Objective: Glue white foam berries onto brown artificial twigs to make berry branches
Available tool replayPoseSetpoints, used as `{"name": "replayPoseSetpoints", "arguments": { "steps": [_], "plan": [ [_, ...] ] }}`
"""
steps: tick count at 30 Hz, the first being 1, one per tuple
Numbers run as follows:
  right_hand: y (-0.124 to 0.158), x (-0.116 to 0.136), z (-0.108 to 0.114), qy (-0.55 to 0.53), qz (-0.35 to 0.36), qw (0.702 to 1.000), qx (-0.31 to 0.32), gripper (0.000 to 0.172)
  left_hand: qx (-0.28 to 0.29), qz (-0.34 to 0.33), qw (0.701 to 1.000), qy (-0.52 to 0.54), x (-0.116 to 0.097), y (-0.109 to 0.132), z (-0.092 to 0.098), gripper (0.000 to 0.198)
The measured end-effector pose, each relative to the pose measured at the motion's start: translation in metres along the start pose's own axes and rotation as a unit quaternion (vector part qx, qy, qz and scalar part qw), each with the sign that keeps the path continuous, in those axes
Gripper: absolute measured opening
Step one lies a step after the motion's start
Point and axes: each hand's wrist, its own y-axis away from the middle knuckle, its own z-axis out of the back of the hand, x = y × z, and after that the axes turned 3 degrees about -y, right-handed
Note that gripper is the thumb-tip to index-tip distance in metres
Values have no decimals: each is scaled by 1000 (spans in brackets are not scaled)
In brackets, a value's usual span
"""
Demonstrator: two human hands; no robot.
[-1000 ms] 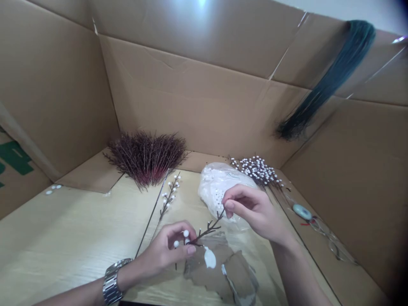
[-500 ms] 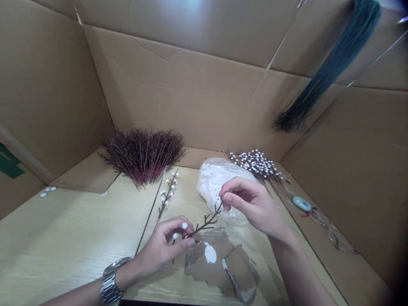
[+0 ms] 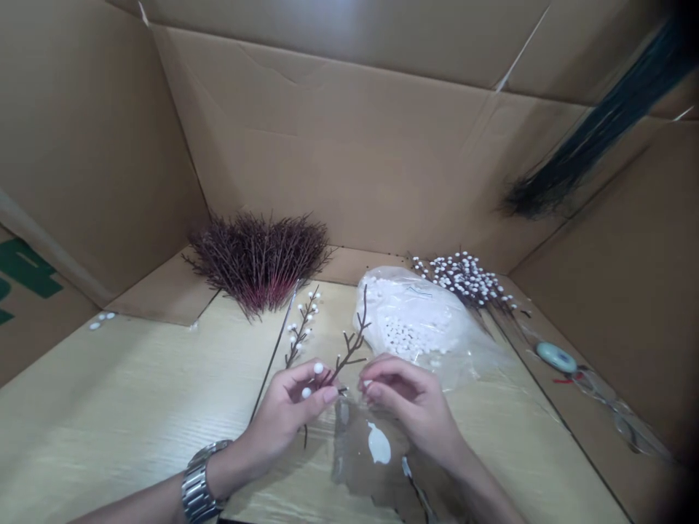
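My left hand (image 3: 267,418) is closed around a brown artificial twig (image 3: 354,342), which points up and to the right. Two white berries show by its fingers. Just right of the twig, my right hand (image 3: 418,411) pinches a small white berry (image 3: 368,383), mostly hidden by the fingertips. Below the hands lies a torn piece of cardboard (image 3: 346,466) with a blob of white glue (image 3: 378,442) on it. Behind my left hand a twig with white berries (image 3: 300,331) rests on the table. A clear plastic bag (image 3: 393,295) of white berries sits beyond my right hand.
Bare brown twigs (image 3: 262,262) are heaped at the back left, berried twigs (image 3: 470,276) at the back right. Cardboard walls (image 3: 338,145) enclose the table (image 3: 164,407). Dark green strands (image 3: 595,138) hang at upper right. A light-green oval object (image 3: 555,358) and glasses (image 3: 628,422) lie right.
My right hand has left the twig's tip and come down closer to my left hand, now with a berry showing in its pinch. The twig stands more upright. The view has shifted slightly.
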Motion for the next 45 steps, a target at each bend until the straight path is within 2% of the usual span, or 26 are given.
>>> {"name": "replayPoseSetpoints", "arguments": {
  "steps": [3,5,8,14,26,32,38,45],
  "plan": [
    [5,-5,-15,-46,-15,999,-12,15,-15,-13,1000,6,0,0,1,24],
    [8,-8,-20,-62,-19,997,-31,13,-17,-15,1000,7,2,0,2,24],
    [12,-9,-26,-58,-1,997,-57,9,-15,-18,1000,9,4,2,2,22],
    [18,-4,-41,-59,23,995,-74,19,-21,-36,999,30,7,3,3,17],
    [20,-6,-47,-22,63,995,-77,22,-16,-81,996,17,6,3,1,7],
    [21,-10,-54,-23,86,990,-110,18,-37,-77,996,17,6,7,-1,10],
    [18,-8,-67,-53,93,984,-144,20,-63,-55,994,66,6,8,-6,8],
    [15,0,-77,-54,114,981,-146,22,-87,-72,989,93,2,8,-6,10]
  ]
}}
